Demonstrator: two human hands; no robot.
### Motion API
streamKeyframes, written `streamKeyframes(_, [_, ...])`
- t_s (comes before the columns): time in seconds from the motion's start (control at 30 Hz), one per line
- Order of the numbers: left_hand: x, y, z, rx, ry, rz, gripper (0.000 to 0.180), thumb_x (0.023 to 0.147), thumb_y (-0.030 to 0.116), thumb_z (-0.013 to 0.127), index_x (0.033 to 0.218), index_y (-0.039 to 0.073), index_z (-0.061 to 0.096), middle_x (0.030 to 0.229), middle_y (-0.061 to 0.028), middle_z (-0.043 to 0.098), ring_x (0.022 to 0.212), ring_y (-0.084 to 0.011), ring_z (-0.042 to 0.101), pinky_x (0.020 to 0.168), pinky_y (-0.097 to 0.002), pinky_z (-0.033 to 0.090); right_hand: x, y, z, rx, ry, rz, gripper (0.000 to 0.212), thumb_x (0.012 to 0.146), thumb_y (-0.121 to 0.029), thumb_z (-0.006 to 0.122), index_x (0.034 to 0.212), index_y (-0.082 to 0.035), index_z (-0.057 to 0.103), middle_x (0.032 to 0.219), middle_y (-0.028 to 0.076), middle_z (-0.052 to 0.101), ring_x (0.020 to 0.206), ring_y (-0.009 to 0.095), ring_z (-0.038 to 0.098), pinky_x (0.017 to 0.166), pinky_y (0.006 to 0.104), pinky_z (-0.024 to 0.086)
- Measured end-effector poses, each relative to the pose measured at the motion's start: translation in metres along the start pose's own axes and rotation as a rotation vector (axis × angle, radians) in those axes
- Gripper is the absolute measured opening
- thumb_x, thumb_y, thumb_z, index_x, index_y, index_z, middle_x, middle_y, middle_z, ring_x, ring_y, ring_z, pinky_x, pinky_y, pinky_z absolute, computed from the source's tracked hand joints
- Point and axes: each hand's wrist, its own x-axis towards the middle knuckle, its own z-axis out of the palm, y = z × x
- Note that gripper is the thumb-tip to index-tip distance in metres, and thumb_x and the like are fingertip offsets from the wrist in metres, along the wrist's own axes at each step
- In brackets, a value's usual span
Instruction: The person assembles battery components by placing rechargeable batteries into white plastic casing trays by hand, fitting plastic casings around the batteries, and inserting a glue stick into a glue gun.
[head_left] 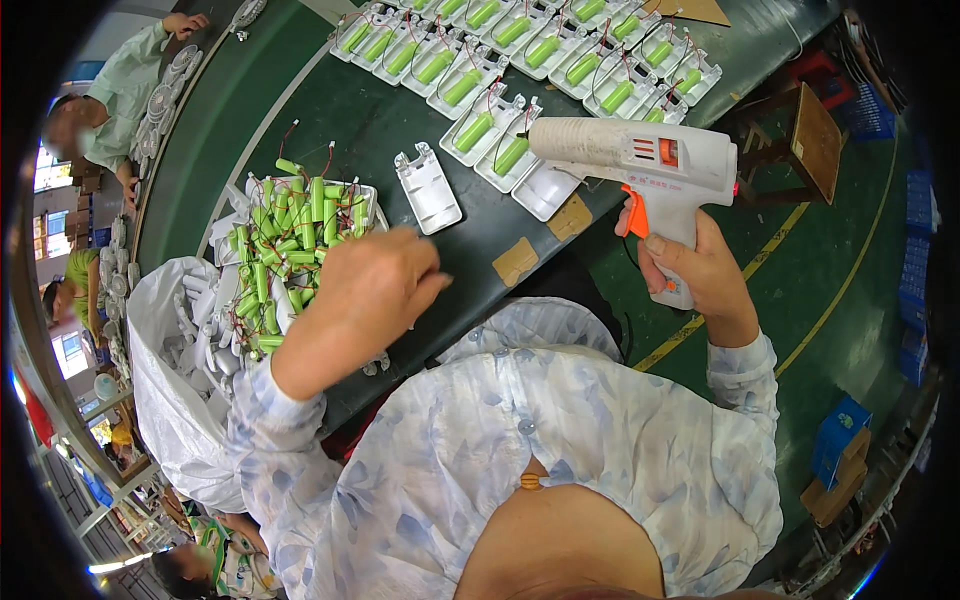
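Observation:
My right hand [702,268] grips a white glue gun [690,165] by its handle, with fingers near the orange trigger. The gun's pale, stained nozzle end points left over the nearest filled housing. My left hand [372,285], slightly blurred, is curled beside a heap of green battery cells [290,215] with thin wires. Whatever its fingers hold, if anything, is hidden. Between the hands lies an empty white plastic housing [428,188]. White housings with a green cell in each, such as this one [483,130], stand in rows at the far side.
A white sack of white plastic parts [180,400] stands left of the dark green table [400,110]. Cardboard pieces [515,262] lie at the table's near edge. A wooden stool [800,145] and a blue box [840,440] are at right. Other people [125,110] sit at left.

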Motion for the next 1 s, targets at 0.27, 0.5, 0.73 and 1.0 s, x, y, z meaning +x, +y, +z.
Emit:
streamKeyframes(0.27, [-0.053, 0.004, 0.026, 0.388, -0.196, -0.057, 0.021, 0.071, 0.013, 0.077, 0.081, 0.004, 0.060, 0.078, -0.0116, 0.058, 0.073, -0.0302, 0.060, 0.062, -0.0407, 0.049, -0.011, -0.009, 0.008, -0.012, 0.013, -0.004, 0.026, 0.093, -0.018, 0.062, 0.111, 0.000, 0.055, 0.088, 0.005, 0.060, 0.057, 0.009, 0.052, 0.052, 0.0251, 0.042])
streamKeyframes(0.5, [-0.056, 0.002, 0.030, 0.272, -0.021, -0.109, 0.017, 0.073, 0.009, 0.074, 0.084, 0.004, 0.061, 0.080, -0.0115, 0.057, 0.072, -0.0309, 0.060, 0.062, -0.0416, 0.049, -0.015, -0.006, 0.006, -0.063, 0.032, 0.039, 0.030, 0.092, -0.019, 0.062, 0.113, 0.001, 0.055, 0.096, 0.007, 0.062, 0.058, 0.009, 0.053, 0.052, 0.0249, 0.043])
streamKeyframes(0.73, [-0.057, -0.015, 0.031, 0.204, 0.162, -0.212, 0.020, 0.081, 0.008, 0.070, 0.100, 0.004, 0.066, 0.086, -0.0118, 0.060, 0.076, -0.0314, 0.063, 0.064, -0.0409, 0.051, -0.015, -0.003, 0.007, -0.022, -0.006, -0.040, 0.049, 0.088, -0.019, 0.059, 0.130, 0.004, 0.051, 0.125, 0.017, 0.063, 0.058, 0.010, 0.053, 0.053, 0.0249, 0.045])
streamKeyframes(1.0, [-0.053, -0.012, 0.040, 0.245, 0.077, -0.177, 0.018, 0.075, 0.012, 0.074, 0.090, 0.005, 0.067, 0.083, -0.0101, 0.059, 0.076, -0.0300, 0.063, 0.063, -0.0407, 0.051, -0.014, -0.002, 0.009, 0.003, 0.019, -0.034, 0.045, 0.088, -0.022, 0.063, 0.123, 0.004, 0.054, 0.114, 0.014, 0.066, 0.057, 0.010, 0.053, 0.052, 0.0249, 0.045])
